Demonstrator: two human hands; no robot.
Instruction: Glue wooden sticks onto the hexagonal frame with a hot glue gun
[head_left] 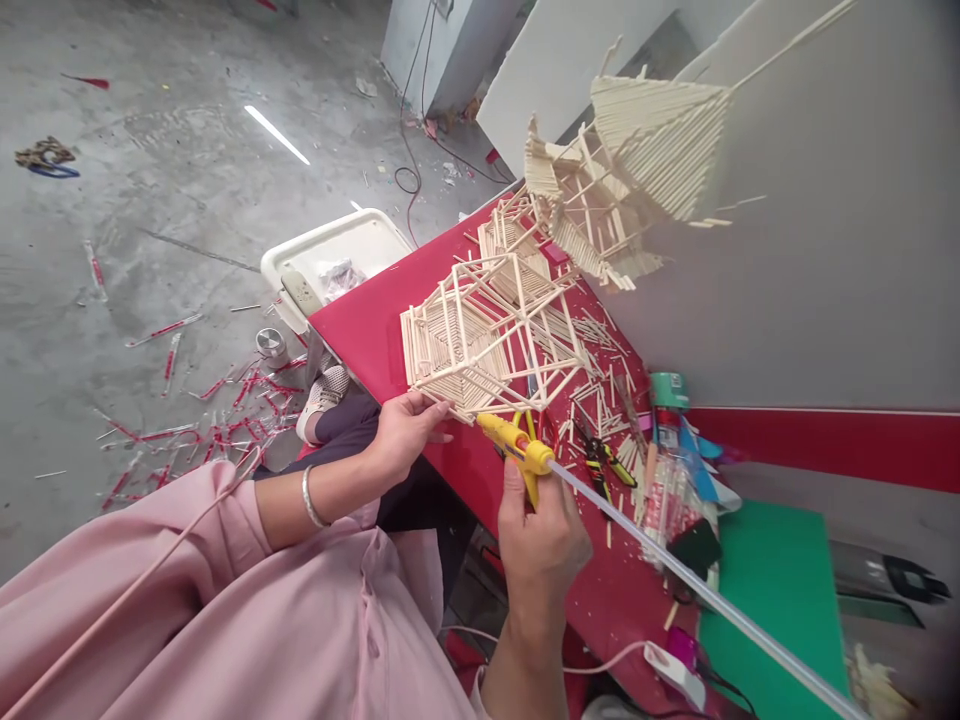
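Note:
My right hand (544, 540) is wrapped round the handle of a yellow hot glue gun (517, 440). A long translucent glue stick (697, 590) sticks out of its back end. The gun's nozzle is at the near lower edge of a pale wooden stick model (461, 345), an open frame with a floor of close-laid sticks. At that same edge, left of the nozzle, the fingers of my left hand (405, 435) pinch the model's rim. Whether a loose stick lies between those fingers is too small to tell.
The red table (375, 320) bears scattered sticks, pliers (600, 465) and a second stick model (517, 230). A roofed stick structure (607, 180) rises at the back right. A white tray (367, 220) stands left. A power strip (675, 675) lies at the lower right. Wrappers litter the floor.

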